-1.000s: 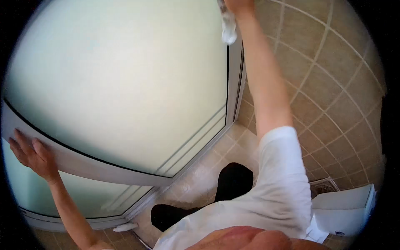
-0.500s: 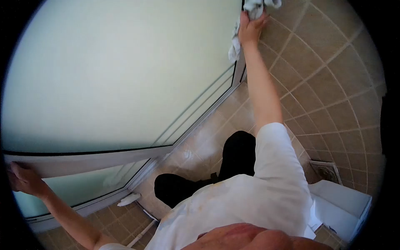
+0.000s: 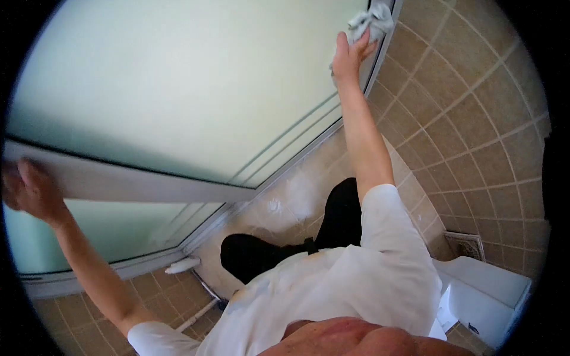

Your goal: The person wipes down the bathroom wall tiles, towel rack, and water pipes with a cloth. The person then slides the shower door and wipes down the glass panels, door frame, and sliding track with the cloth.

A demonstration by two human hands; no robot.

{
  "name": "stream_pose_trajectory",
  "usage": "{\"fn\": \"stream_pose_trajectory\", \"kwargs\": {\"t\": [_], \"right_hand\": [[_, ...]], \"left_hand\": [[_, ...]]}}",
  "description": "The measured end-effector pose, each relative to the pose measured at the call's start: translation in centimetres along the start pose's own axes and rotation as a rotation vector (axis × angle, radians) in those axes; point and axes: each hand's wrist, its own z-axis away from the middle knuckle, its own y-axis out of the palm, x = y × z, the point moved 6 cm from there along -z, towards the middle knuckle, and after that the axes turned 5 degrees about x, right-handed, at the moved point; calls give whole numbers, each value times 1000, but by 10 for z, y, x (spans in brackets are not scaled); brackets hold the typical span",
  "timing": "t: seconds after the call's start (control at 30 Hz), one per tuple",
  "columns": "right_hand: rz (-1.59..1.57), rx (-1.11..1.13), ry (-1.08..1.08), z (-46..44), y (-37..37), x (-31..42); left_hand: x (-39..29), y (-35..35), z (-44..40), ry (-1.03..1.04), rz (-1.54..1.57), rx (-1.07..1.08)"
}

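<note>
A tall frosted glass door (image 3: 196, 71) in a pale metal frame (image 3: 119, 178) fills the upper left of the head view. My left hand (image 3: 38, 190) is at the frame's far left, its fingers around the edge and partly lost in the dark border. At the top right, my right hand (image 3: 351, 59) grips a crumpled white cloth (image 3: 375, 22). The cloth lies against the upright frame strip at the door's right side, near the tiled wall. Some of it sticks out below the hand.
Brown wall tiles (image 3: 439, 101) rise on the right. Below are a floor drain cover (image 3: 465, 246) and a white box-like object (image 3: 484, 285). White smears mark the floor (image 3: 297, 193) near my dark-clad knees. A white object (image 3: 183, 265) lies by the lower track.
The camera's view has shifted, and the left hand with the frame sits higher in it. My right hand has moved slightly down in view, with the cloth now more bunched up.
</note>
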Motion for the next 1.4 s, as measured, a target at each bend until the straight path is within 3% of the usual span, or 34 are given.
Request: {"fn": "stream_pose_trajectory", "kwargs": {"t": [0.03,0.1,0.13,0.2,0.3,0.37,0.47,0.5,0.67,0.77,0.83,0.9,0.93,0.97,1.0,1.03,1.1,1.23,1.3,1.37,1.4], "right_hand": [[-3,17,6,4,7,17],[-3,26,-326,26,21,69],[-10,47,-314,43,30,81],[30,138,-491,91,51,122],[3,392,-499,198,92,158],[16,527,-625,271,109,180],[49,563,-790,317,114,179],[85,577,-839,319,116,173],[130,513,-892,255,83,143],[39,566,-502,200,69,92],[-132,557,-177,157,56,57],[-90,416,-42,126,32,29],[266,250,-243,121,18,24],[95,237,-107,105,12,-1],[131,185,-7,91,3,-10],[122,169,-40,79,-3,-1],[112,129,-109,47,-18,20],[40,-40,-516,-51,-49,102],[158,-90,-553,-111,-57,145],[109,-47,-325,-169,-60,189],[126,-180,-576,-193,-62,206]], "left_hand": [[20,6,7,-63,20,3],[30,10,9,-36,-59,-1],[29,11,7,43,-157,-3],[29,18,1,176,-338,-9],[32,22,-4,237,-480,16],[26,17,-5,194,-502,80],[4,5,-13,144,-376,-9],[10,8,-9,295,-461,4],[50,24,14,200,-570,117],[55,16,9,149,-405,31],[46,8,7,263,-508,-40],[35,3,4,220,-326,-15],[25,-3,-2,239,-208,-14],[29,-2,8,376,-410,42],[29,-5,15,389,-482,47],[30,-8,22,404,-553,51],[-14,-20,10,221,-328,25],[-29,-28,14,95,-212,-10],[-35,-25,17,191,-352,14],[-27,-24,22,269,-414,23],[-26,-20,25,270,-440,33]]}}
